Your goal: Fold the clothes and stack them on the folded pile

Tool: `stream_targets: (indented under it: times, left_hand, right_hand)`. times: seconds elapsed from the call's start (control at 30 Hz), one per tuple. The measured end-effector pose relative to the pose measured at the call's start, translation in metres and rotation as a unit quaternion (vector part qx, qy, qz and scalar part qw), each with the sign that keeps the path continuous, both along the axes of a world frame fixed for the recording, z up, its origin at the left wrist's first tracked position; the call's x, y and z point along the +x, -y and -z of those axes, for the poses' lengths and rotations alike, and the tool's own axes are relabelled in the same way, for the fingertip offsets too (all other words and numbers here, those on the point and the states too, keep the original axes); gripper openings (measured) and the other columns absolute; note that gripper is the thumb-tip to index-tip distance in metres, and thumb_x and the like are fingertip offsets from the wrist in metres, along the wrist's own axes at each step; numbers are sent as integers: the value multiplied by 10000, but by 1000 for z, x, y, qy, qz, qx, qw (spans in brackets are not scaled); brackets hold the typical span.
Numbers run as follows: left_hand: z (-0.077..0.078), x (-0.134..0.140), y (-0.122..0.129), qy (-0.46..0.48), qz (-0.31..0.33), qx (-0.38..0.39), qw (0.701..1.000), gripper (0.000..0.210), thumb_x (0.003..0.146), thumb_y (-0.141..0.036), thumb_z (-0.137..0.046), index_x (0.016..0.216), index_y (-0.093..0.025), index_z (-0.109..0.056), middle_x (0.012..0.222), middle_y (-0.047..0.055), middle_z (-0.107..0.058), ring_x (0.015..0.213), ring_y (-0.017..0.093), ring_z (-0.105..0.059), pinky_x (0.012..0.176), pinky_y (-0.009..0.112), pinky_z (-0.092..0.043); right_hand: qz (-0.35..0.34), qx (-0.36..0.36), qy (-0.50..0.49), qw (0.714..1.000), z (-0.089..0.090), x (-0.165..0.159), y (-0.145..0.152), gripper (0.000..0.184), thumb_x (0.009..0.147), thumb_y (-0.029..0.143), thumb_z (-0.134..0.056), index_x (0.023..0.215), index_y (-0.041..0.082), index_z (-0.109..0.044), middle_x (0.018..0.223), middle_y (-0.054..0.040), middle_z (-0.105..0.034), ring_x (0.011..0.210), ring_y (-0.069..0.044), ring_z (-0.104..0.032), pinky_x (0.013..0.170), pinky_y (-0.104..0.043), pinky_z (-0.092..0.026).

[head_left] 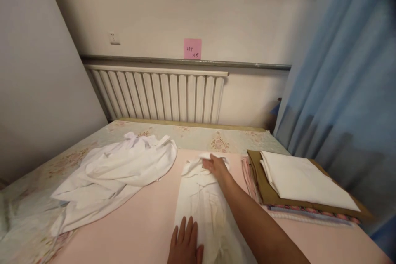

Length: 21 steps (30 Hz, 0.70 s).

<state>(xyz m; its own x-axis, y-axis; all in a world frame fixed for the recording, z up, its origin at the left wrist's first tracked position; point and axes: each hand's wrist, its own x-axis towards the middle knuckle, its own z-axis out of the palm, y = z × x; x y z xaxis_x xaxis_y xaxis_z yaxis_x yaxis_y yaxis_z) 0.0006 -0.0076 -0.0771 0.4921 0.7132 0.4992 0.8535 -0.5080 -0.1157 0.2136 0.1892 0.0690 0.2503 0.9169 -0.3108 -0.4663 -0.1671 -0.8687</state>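
A long white garment lies folded into a narrow strip on a pink cloth, its fabric wrinkled. My right hand reaches to the far end, fingers closed on the bunched fabric there; the fingertips are partly hidden in the folds. Down at the near end, my left hand lies flat with fingers stretched out, on the garment's left edge. The nearest part of the garment runs out of view.
To the left is a loose heap of white cloth. A stack of folded fabrics, white on top of brown, sits at right. Behind the floral-covered surface are a radiator and a wall; a blue curtain hangs at right.
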Motion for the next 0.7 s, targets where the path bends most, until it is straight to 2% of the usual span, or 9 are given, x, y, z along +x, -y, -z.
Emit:
stream_targets:
  times: [0.07, 0.13, 0.23, 0.33, 0.4, 0.47, 0.57, 0.7]
  left_hand:
    - [0, 0, 0, -2, -1, -6, 1000, 509, 854, -349, -490, 1354, -265, -531, 1421, 22, -526, 1298, 289, -466, 1006, 437, -400]
    - [0, -1, -1, -1, 4, 4, 1000, 502, 845, -349, -498, 1336, -261, -550, 1399, 26, -548, 1272, 291, -493, 983, 433, -417]
    - [1, 0, -2, 2, 4, 12, 1000, 503, 843, -344, -499, 1336, -257, -550, 1404, 28, -542, 1275, 292, -491, 982, 436, -416]
    - [0, 1, -1, 6, -2, 2, 1000, 499, 852, -340, -485, 1342, -268, -542, 1416, 20, -530, 1294, 283, -471, 999, 431, -401]
    - [-1, 2, 0, 9, -3, 2, 1000, 492, 855, -334, -478, 1337, -265, -547, 1413, 22, -535, 1292, 280, -472, 1000, 430, -395]
    - [-2, 2, 1, 14, -1, 11, 1000, 486, 851, -328, -481, 1325, -256, -559, 1404, 29, -544, 1286, 283, -479, 996, 432, -390]
    - [-1, 2, -1, 20, 6, 33, 999, 476, 845, -328, -490, 1307, -251, -576, 1384, 33, -565, 1267, 289, -497, 989, 433, -382]
    - [8, 0, -6, 26, 12, 36, 999, 477, 846, -334, -495, 1314, -276, -572, 1381, 24, -567, 1259, 275, -507, 993, 417, -379]
  right_hand:
    - [11, 62, 16, 998, -19, 3, -22, 314, 908, 359, -537, 1186, 213, -545, 1113, -87, -683, 1037, -161, -647, 800, -271, -545]
    - [12, 104, 36, 994, -33, 5, -31, 358, 889, 377, -567, 1219, 242, -547, 1244, -62, -629, 1132, -148, -595, 840, -253, -526]
    - [3, 126, 75, 989, -38, 8, -23, 378, 801, 335, -675, 1151, 208, -606, 1220, -67, -640, 1072, -167, -627, 805, -248, -535]
    - [15, 104, 121, 987, -30, 18, -3, 307, 753, 256, -704, 1037, 158, -642, 995, -65, -704, 846, -163, -689, 695, -232, -544]
    - [34, 73, 151, 985, -21, 29, 10, 241, 780, 235, -671, 1002, 148, -638, 857, -40, -703, 703, -142, -682, 625, -222, -534]
    - [48, 34, 179, 982, -10, 41, 19, 204, 834, 247, -635, 1012, 146, -624, 815, -22, -686, 645, -126, -660, 603, -228, -528]
    - [48, -29, 221, 974, 7, 55, 23, 244, 914, 316, -600, 1089, 145, -600, 965, -41, -659, 768, -142, -649, 688, -299, -551]
    - [52, -89, 286, 953, 29, 68, 22, 324, 935, 363, -581, 1192, 167, -566, 1169, -74, -598, 968, -193, -619, 820, -394, -543]
